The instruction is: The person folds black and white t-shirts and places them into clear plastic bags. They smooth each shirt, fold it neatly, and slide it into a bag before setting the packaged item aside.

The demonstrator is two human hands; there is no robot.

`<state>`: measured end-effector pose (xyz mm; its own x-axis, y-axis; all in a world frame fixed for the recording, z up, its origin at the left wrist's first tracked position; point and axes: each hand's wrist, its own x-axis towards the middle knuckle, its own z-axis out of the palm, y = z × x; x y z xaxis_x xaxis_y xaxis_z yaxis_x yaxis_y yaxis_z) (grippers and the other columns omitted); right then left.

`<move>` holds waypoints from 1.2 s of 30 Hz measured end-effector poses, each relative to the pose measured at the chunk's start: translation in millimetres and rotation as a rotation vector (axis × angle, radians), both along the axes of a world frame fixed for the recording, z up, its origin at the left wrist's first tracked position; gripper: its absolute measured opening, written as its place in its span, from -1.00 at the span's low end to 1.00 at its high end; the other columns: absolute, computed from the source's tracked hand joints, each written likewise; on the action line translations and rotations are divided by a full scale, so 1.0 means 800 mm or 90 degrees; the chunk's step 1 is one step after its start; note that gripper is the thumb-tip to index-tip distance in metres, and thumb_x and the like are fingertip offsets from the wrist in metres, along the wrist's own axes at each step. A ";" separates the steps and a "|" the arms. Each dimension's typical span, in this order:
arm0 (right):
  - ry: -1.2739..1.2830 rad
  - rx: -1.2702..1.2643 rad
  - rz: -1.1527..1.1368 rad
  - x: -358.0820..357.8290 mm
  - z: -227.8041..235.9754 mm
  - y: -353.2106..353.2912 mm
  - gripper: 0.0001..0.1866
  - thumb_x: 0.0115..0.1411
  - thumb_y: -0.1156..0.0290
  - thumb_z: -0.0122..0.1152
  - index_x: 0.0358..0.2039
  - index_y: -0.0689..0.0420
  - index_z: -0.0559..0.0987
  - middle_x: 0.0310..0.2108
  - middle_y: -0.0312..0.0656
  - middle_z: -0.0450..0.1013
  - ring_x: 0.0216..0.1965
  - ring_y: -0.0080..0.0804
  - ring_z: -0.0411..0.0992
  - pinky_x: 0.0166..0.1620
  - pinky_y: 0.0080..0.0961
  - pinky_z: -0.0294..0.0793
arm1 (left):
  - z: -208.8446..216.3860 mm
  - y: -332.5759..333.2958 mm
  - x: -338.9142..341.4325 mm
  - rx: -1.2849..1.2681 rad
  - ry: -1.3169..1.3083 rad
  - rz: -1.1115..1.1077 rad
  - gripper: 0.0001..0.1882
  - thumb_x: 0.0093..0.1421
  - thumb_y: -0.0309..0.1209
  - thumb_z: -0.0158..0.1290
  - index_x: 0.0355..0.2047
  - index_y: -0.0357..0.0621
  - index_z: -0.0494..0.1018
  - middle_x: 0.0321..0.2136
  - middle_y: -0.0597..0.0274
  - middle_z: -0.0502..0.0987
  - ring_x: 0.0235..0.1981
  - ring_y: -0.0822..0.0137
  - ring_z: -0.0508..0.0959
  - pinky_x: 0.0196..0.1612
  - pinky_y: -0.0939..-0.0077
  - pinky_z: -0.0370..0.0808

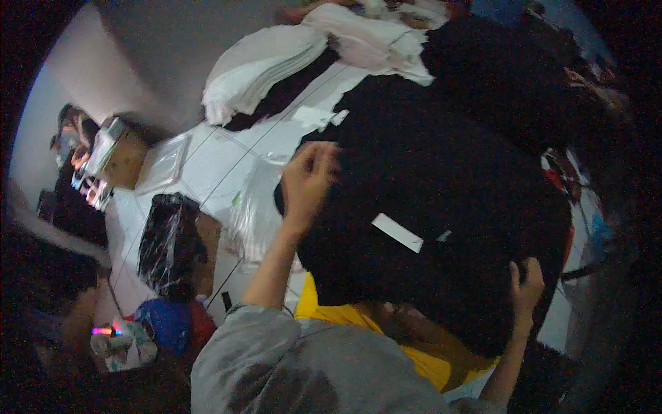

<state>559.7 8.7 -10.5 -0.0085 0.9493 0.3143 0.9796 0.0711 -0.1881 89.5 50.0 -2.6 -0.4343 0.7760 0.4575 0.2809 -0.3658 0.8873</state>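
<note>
A large black garment (414, 172) lies spread in front of me and over my lap, its exact cut lost in the dark. On it rest a white rectangular tag (398, 232) and a smaller pale label (445, 235). My left hand (312, 179) is over the garment's left side, slightly blurred, with fingers curled together; what they pinch, if anything, is hidden. At the garment's lower right, my right hand (527, 283) has its thumb and fingers bent around the black fabric.
Stacked white garments (269, 65) lie at the far side. Clear plastic bags (258, 214) cover the pale tiled floor left of me. Nearby stand a black plastic-wrapped bundle (169, 241), a cardboard box (124, 159) and a blue bag (165, 324). Yellow fabric (331, 310) shows beneath the black garment.
</note>
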 end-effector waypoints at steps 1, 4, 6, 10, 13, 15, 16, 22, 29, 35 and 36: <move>0.025 0.013 0.026 0.003 -0.002 -0.004 -0.61 0.20 0.16 0.18 -0.28 0.32 0.48 -0.28 0.09 0.48 -0.26 0.04 0.46 -0.12 -0.27 0.42 | -0.017 -0.014 -0.048 0.011 0.027 0.089 -0.77 0.32 -0.33 -0.03 -0.34 -0.22 0.52 -0.59 0.34 0.48 -0.57 0.59 0.46 -0.55 0.66 0.43; 0.055 -0.001 -0.013 0.014 -0.007 -0.004 -0.59 0.22 0.17 0.16 -0.25 0.37 0.51 -0.29 0.09 0.51 -0.28 -0.02 0.48 -0.14 -0.32 0.43 | -0.094 -0.065 -0.180 -0.253 0.237 0.316 -0.77 0.24 -0.34 0.03 -0.34 -0.30 0.53 -0.56 0.10 0.57 -0.57 0.33 0.55 -0.45 0.48 0.46; 0.054 -0.028 0.011 0.021 -0.013 0.001 -0.57 0.23 0.19 0.16 -0.21 0.40 0.52 -0.30 0.09 0.52 -0.27 -0.07 0.50 -0.14 -0.32 0.43 | -0.158 -0.098 -0.217 -0.467 0.407 0.263 -0.78 0.15 -0.34 0.09 -0.33 -0.27 0.53 -0.55 0.02 0.57 -0.54 0.12 0.57 -0.41 0.35 0.47; 0.107 0.012 0.021 0.031 -0.024 0.008 -0.57 0.24 0.22 0.14 -0.18 0.44 0.51 -0.22 0.11 0.52 -0.20 -0.11 0.50 -0.08 -0.31 0.42 | -0.271 -0.134 -0.184 -0.513 0.304 -0.014 -0.73 -0.07 -0.25 0.23 -0.39 -0.13 0.58 -0.51 0.09 0.58 -0.43 0.05 0.59 -0.32 0.24 0.49; 0.105 0.006 0.013 0.038 -0.024 0.006 -0.58 0.26 0.25 0.13 -0.15 0.45 0.50 -0.20 0.11 0.52 -0.19 -0.13 0.49 -0.07 -0.33 0.42 | -0.311 -0.139 -0.155 -0.593 0.463 0.026 -0.70 -0.13 -0.19 0.28 -0.40 -0.07 0.60 -0.45 0.14 0.60 -0.37 0.09 0.60 -0.26 0.28 0.50; 0.169 -0.022 0.027 0.042 -0.021 0.004 -0.58 0.26 0.26 0.13 -0.13 0.45 0.50 -0.18 0.11 0.52 -0.19 -0.13 0.49 -0.06 -0.34 0.42 | -0.317 -0.134 -0.157 -0.652 0.448 0.009 -0.67 -0.16 -0.15 0.29 -0.40 -0.03 0.60 -0.40 0.17 0.60 -0.32 0.10 0.59 -0.23 0.30 0.50; 0.155 -0.047 0.008 0.043 -0.020 0.004 -0.58 0.26 0.26 0.13 -0.12 0.44 0.50 -0.18 0.11 0.51 -0.18 -0.13 0.49 -0.06 -0.34 0.41 | -0.315 -0.131 -0.164 -0.692 0.376 -0.016 -0.65 -0.17 -0.12 0.30 -0.40 -0.02 0.60 -0.38 0.18 0.59 -0.29 0.10 0.58 -0.22 0.30 0.50; 0.181 -0.104 -0.022 0.043 -0.017 0.003 -0.58 0.24 0.28 0.15 -0.08 0.42 0.49 -0.11 0.11 0.50 -0.12 -0.13 0.48 -0.01 -0.34 0.40 | -0.308 -0.128 -0.153 -0.668 0.586 0.028 -0.62 -0.19 -0.03 0.29 -0.38 0.08 0.64 -0.35 0.23 0.60 -0.28 0.16 0.59 -0.22 0.31 0.51; 0.158 -0.040 0.018 0.047 -0.028 0.001 -0.71 0.26 0.35 0.11 -0.20 0.37 0.53 -0.28 -0.03 0.51 -0.25 -0.34 0.43 -0.12 -0.46 0.38 | -0.323 -0.127 -0.181 -0.733 0.357 -0.002 -0.65 -0.05 -0.01 0.21 -0.37 0.04 0.61 -0.43 0.20 0.64 -0.44 0.14 0.62 -0.30 0.30 0.53; 0.116 -0.040 -0.028 0.042 -0.023 -0.001 -0.62 0.21 0.28 0.19 -0.13 0.36 0.51 -0.23 0.01 0.49 -0.17 -0.27 0.42 -0.01 -0.40 0.34 | -0.304 -0.135 -0.252 -0.547 -0.177 0.082 -0.73 0.25 -0.32 -0.04 -0.19 -0.30 0.41 -0.37 0.03 0.60 -0.40 0.16 0.63 -0.36 0.37 0.53; 0.106 -0.114 -0.075 0.042 -0.016 0.000 -0.54 0.18 0.22 0.23 -0.05 0.35 0.49 -0.14 0.06 0.48 -0.07 -0.19 0.44 0.10 -0.32 0.33 | -0.290 -0.138 -0.259 -0.528 -0.295 0.090 -0.74 0.28 -0.34 -0.07 -0.18 -0.32 0.39 -0.35 0.02 0.60 -0.39 0.16 0.62 -0.37 0.38 0.53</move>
